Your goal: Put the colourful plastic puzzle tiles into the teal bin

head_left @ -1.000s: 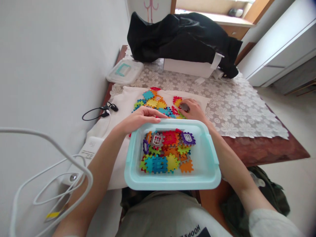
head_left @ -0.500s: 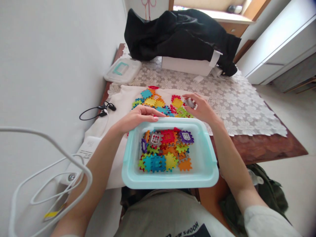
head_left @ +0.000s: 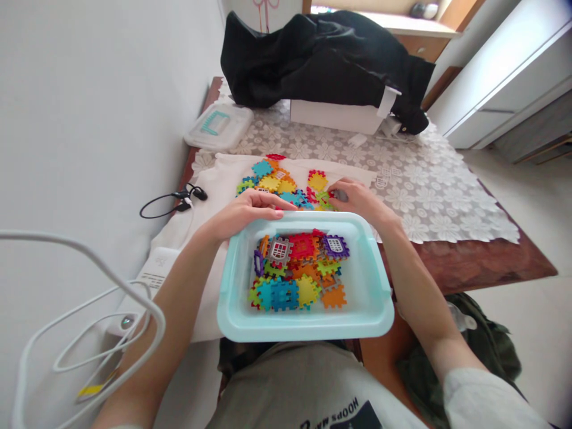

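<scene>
Pale blue plastic, the tub (head_left: 232,280) sits at the counter's near edge, part-filled with coloured tiles (head_left: 297,268). Our left hand (head_left: 243,215) rests on its far rim, fingers curled loosely. Our right hand (head_left: 357,199) pinches a grey tile (head_left: 341,195) among loose tiles (head_left: 279,182) on the white cloth (head_left: 214,185).

Small grey piece (head_left: 340,195) mostly hidden under right-hand fingers (head_left: 353,192); white cable (head_left: 89,298) cut off at left edge.
</scene>
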{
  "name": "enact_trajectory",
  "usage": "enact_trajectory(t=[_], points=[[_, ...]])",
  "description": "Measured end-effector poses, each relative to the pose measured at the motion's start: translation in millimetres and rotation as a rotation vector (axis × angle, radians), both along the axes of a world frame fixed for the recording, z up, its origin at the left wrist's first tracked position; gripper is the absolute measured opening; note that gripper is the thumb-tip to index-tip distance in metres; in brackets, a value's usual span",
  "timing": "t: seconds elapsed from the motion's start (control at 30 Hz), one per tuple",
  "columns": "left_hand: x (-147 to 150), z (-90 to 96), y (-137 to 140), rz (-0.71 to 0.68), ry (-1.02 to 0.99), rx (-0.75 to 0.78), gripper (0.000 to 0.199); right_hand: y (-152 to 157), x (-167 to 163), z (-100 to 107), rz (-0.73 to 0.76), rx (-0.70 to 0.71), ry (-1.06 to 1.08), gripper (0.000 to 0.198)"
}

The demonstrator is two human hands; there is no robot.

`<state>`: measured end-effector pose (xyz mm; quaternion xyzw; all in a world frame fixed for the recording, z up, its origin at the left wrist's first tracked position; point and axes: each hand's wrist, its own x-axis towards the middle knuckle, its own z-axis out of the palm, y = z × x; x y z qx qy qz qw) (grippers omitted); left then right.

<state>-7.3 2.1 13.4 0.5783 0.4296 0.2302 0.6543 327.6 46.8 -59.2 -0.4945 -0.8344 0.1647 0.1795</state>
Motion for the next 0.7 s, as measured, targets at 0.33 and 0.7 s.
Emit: enact_trajectory(t=[0.33,0.7], points=[[-1,-2.3,1,-0.011,-0.007,0.012,0.038,2,7,-9,0.035,-0.051,-0.046,0.035],[-1,-1.9,1,-0.002,-0.006,0.01,0.039,9,-13,-27,0.016,0.008,-0.02,0.037]])
